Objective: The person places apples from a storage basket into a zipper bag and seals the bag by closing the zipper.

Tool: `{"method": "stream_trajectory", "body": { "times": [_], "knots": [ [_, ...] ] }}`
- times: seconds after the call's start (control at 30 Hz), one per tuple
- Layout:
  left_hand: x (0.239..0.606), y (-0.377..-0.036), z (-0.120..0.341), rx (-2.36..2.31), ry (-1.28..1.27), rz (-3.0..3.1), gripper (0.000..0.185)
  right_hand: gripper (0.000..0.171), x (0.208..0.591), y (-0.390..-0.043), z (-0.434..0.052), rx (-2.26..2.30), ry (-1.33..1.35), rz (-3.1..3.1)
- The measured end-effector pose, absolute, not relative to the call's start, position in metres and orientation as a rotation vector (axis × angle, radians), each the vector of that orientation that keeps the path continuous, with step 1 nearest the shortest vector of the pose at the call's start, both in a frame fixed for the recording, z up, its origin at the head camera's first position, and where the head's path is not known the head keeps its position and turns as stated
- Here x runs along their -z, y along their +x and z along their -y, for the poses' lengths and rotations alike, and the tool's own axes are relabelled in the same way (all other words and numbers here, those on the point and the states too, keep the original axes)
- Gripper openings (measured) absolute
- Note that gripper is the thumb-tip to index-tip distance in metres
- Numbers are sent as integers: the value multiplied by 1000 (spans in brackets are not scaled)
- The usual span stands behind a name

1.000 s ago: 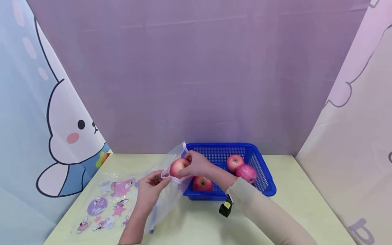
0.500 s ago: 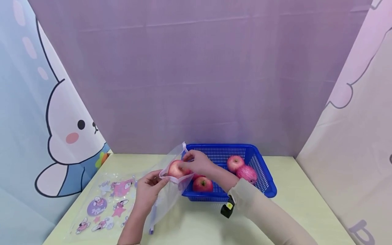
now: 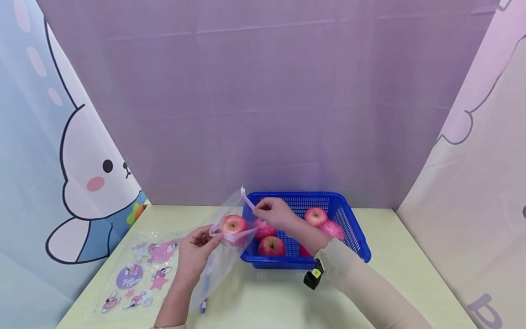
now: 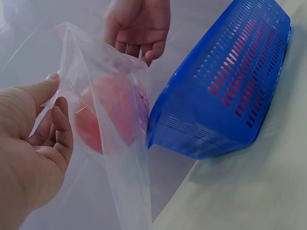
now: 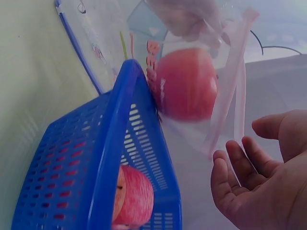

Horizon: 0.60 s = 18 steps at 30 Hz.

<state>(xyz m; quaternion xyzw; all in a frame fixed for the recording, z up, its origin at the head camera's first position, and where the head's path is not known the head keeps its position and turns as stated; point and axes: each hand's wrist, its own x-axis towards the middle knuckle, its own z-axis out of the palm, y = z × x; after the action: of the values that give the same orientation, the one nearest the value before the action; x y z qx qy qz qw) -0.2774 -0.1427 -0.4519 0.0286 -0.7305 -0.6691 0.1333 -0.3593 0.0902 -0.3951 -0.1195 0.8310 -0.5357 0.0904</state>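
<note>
"Head view up! Purple backdrop [image 3: 287, 91] across the back, pale desk [image 3: 263, 299] spread out in front of it. What's it carrying?"

"Blue plastic basket [image 3: 359, 237] toward the back, and off to its left, lying flat, a transparent printed bag [image 3: 130, 276] with pink and purple cartoon figures."

"And the action?"

"Just beside the basket's left end: a clear slider bag [image 3: 226, 262], mouth gaping. Can't tell whether its lower end rests on anything."

"Hands, quickly!"

"Left hand [image 3: 195, 253]: grip clamped on the left side of the bag's rim, thumb and fingers. Right hand [image 3: 276, 214], and here's the change! Half a second ago it was on the fruit; now it's off, and that grip is clamped on the rim too, at the right edge of the mouth."

"So who's got the red apple [image 3: 234, 225]?"

"The bag has! It's inside, near the mouth, and the left wrist view shows it through the film, apart from the fingers."

"Meaning?"

"My reading: that one's loaded, and both hands now serve the mouth. It's riding high, though, so I wouldn't call it settled."

"Still in the basket?"

"At least five more apples [image 3: 271, 246], one half hidden behind the right forearm."
</note>
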Motion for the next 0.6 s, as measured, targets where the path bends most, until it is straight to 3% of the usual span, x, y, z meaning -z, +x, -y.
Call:
{"method": "stream_trajectory", "body": {
  "times": [0.6],
  "knots": [
    [444,-275,160,1860,110,2141,29,12,374,-366,-133,1440,-306,-2540]
  ]
}}
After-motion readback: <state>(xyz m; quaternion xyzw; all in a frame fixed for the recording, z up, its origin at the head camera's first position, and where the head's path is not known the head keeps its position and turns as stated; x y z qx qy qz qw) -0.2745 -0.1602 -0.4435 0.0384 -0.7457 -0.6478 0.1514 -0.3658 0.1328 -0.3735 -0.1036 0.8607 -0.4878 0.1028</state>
